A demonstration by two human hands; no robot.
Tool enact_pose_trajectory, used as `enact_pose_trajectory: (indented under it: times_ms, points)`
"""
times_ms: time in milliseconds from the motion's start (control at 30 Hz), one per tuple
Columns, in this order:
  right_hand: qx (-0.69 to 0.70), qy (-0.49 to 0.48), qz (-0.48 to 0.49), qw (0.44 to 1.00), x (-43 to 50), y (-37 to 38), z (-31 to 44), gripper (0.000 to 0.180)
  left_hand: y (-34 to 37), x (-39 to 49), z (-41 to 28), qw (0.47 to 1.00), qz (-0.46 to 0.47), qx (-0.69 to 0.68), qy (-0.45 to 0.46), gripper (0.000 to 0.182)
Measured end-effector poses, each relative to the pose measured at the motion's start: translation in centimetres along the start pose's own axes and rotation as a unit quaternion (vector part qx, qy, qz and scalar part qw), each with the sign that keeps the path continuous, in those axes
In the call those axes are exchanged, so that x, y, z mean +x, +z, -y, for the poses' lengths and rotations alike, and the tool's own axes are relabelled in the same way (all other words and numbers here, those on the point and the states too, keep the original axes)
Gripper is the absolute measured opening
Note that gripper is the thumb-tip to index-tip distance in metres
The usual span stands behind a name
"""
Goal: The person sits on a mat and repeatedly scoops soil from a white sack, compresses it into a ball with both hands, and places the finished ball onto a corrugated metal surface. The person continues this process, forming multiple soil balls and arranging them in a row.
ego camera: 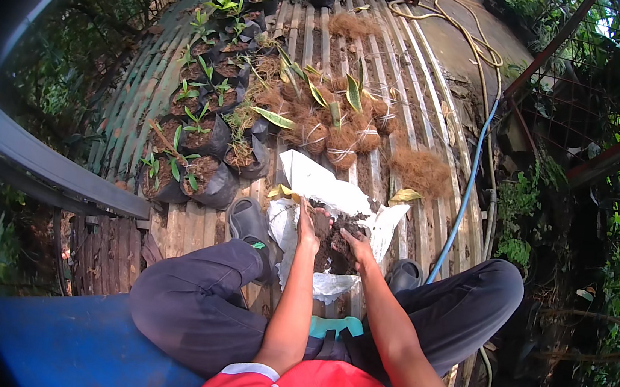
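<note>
A white sack (317,180) lies spread between my feet, with dark soil (331,261) in its middle. My left hand (309,224) is at the soil's left side, its palm turned inward and a clump of soil against it. Opposite it, my right hand (356,246) rests on the soil with its fingers spread over a dark clump. Whether either hand grips a clump firmly is hard to tell. Just beyond the sack sit several fiber-wrapped root balls (342,147) tied with white string, some bearing variegated snake plant leaves (354,93).
Black grow bags (214,186) with young plants stand at the left on the corrugated sheet floor (408,226). Loose brown fiber (420,171) lies right of the root balls. A blue hose (471,176) runs along the right. My sandals (248,218) flank the sack.
</note>
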State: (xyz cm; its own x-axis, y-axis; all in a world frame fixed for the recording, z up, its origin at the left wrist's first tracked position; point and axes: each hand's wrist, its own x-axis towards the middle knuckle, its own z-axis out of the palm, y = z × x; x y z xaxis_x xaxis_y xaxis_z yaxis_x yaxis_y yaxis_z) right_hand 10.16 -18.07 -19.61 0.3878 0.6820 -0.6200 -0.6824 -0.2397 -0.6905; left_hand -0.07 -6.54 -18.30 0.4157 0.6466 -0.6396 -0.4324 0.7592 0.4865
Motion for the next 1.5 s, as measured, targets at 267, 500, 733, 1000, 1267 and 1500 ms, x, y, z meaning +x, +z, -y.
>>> enact_pose_trajectory:
  times_ms: [267, 500, 733, 1000, 1267, 1500]
  points:
    - [-0.004, -0.018, -0.04, 0.999, 0.0, -0.1, -0.2, 0.032, -1.0, 0.6, 0.8, 1.0, -0.01, 0.016, 0.02, 0.071]
    - [-0.001, -0.102, -0.059, 0.993, -1.2, 3.7, 1.2, 0.032, -1.9, 1.3, 2.1, 0.999, -0.02, 0.017, 0.029, 0.076]
    - [-0.268, -0.323, -0.058, 0.906, -3.2, 7.2, -0.7, 0.029, -2.4, 3.3, 4.3, 0.99, -0.063, 0.113, 0.059, 0.071]
    - [-0.383, -0.349, -0.121, 0.847, -3.7, 6.8, -0.7, 0.037, -1.3, 2.0, 5.2, 0.988, 0.03, 0.127, 0.086, 0.066]
    - [-0.386, -0.324, -0.116, 0.856, -2.2, 6.4, -0.6, 0.048, 1.7, -1.3, 3.5, 0.992, 0.016, 0.091, 0.08, 0.051]
    - [-0.425, -0.301, -0.131, 0.844, -1.4, 5.8, -0.3, 0.054, 0.4, -0.5, 5.8, 0.979, 0.018, 0.174, 0.103, 0.046]
